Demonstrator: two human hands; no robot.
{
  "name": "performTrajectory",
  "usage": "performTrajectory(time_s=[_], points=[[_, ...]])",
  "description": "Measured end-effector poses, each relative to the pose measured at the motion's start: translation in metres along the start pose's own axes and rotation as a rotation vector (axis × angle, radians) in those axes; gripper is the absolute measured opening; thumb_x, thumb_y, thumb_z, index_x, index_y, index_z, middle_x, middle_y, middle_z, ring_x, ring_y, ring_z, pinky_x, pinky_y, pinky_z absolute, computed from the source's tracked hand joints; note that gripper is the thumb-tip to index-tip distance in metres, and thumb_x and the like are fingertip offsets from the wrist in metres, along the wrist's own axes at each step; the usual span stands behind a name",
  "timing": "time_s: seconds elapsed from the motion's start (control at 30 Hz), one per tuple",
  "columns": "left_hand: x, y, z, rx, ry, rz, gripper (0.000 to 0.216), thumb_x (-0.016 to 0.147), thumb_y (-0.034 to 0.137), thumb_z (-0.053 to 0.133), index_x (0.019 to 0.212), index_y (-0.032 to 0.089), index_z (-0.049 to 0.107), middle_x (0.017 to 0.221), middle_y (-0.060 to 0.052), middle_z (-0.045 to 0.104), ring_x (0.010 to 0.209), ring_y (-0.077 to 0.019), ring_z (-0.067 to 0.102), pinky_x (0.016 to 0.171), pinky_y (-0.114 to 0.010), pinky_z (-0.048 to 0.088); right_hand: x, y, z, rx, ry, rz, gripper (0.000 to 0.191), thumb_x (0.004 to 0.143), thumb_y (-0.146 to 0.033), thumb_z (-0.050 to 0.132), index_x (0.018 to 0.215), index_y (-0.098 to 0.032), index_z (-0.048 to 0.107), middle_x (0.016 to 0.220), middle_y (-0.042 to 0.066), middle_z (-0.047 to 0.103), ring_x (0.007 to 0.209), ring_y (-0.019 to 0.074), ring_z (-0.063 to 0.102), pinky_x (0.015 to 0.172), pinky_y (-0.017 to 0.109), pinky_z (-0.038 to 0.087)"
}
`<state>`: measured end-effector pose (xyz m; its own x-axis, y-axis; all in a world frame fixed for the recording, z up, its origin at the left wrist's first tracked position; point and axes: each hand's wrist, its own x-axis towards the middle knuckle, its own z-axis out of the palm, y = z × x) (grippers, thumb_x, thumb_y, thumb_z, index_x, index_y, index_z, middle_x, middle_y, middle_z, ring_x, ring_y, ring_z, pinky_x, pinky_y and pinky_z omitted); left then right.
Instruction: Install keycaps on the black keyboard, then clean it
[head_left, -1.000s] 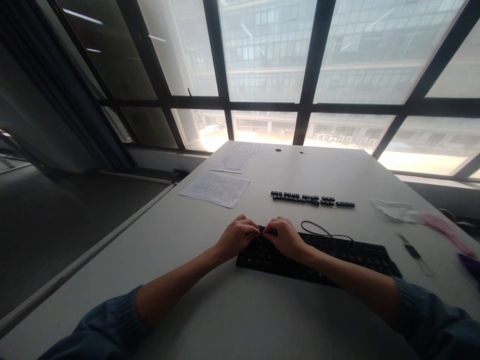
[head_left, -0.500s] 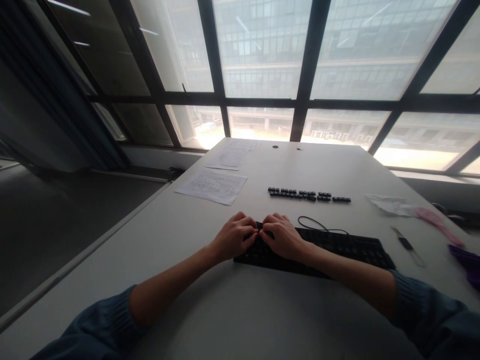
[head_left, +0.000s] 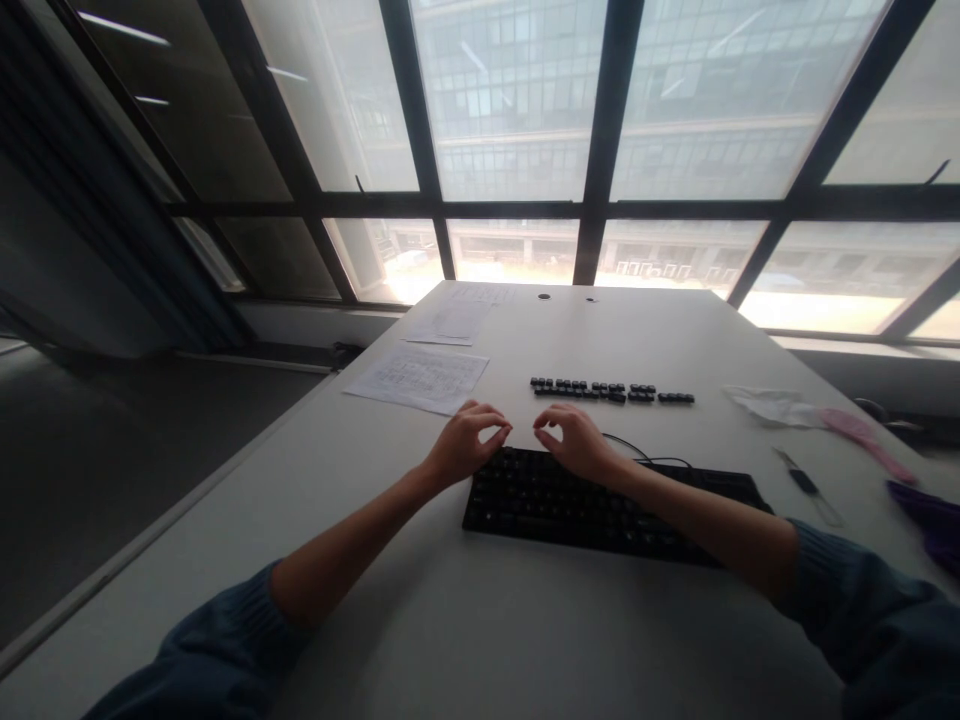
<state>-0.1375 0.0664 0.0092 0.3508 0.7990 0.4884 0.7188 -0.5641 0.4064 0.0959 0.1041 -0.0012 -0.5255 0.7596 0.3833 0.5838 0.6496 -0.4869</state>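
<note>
A black keyboard (head_left: 600, 505) lies on the white table (head_left: 480, 620) in front of me. My left hand (head_left: 465, 445) and my right hand (head_left: 574, 445) hover just above its far left edge, a small gap between them. Each hand has thumb and forefinger pinched into a ring, and nothing dark shows between the fingertips. A row of several loose black keycaps (head_left: 611, 392) lies on the table beyond the hands. The keyboard's thin black cable (head_left: 649, 458) loops behind my right hand.
Two printed sheets (head_left: 420, 378) (head_left: 454, 322) lie at the far left. On the right are crumpled white wrapping (head_left: 765, 405), a pink brush (head_left: 866, 440), a small dark tool (head_left: 806, 485) and a purple thing (head_left: 930, 515). The table's left edge drops to dark floor; windows stand behind.
Both hands have lifted off the keyboard's top left corner and moved apart and slightly away from me, keeping their pinches. The view has tilted a little.
</note>
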Motion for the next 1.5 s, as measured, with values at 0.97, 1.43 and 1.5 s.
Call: performTrajectory(time_s=[0.97, 1.43, 1.5], points=[[0.066, -0.024, 0.034, -0.028, -0.032, -0.179, 0.010, 0.078, 0.029, 0.079, 0.087, 0.026, 0.082, 0.076, -0.001, 0.075, 0.075, -0.0172, 0.059, 0.077, -0.030, 0.047, 0.044, 0.034, 0.000, -0.087, 0.095, 0.067, 0.009, 0.085, -0.018, 0.068, 0.081, -0.020, 0.076, 0.086, 0.006, 0.074, 0.095, 0.0233, 0.059, 0.088, 0.037, 0.036], [0.004, 0.021, 0.014, -0.307, -0.282, -0.230, 0.011, 0.077, 0.027, 0.074, 0.083, 0.021, 0.082, 0.079, -0.004, 0.078, 0.080, -0.0194, 0.067, 0.074, -0.028, 0.050, -0.032, -0.003, 0.001, 0.418, -0.102, 0.265, 0.009, 0.078, -0.023, 0.071, 0.077, -0.017, 0.078, 0.075, 0.003, 0.076, 0.072, 0.0178, 0.067, 0.070, 0.027, 0.048], [0.004, 0.022, 0.015, -0.272, -0.283, -0.207, 0.010, 0.078, 0.025, 0.073, 0.082, 0.022, 0.082, 0.080, -0.003, 0.078, 0.082, -0.0197, 0.067, 0.080, -0.030, 0.050, -0.032, -0.004, 0.002, 0.414, -0.098, 0.251, 0.008, 0.079, -0.022, 0.071, 0.078, -0.018, 0.078, 0.075, 0.002, 0.076, 0.073, 0.0182, 0.067, 0.071, 0.028, 0.048]])
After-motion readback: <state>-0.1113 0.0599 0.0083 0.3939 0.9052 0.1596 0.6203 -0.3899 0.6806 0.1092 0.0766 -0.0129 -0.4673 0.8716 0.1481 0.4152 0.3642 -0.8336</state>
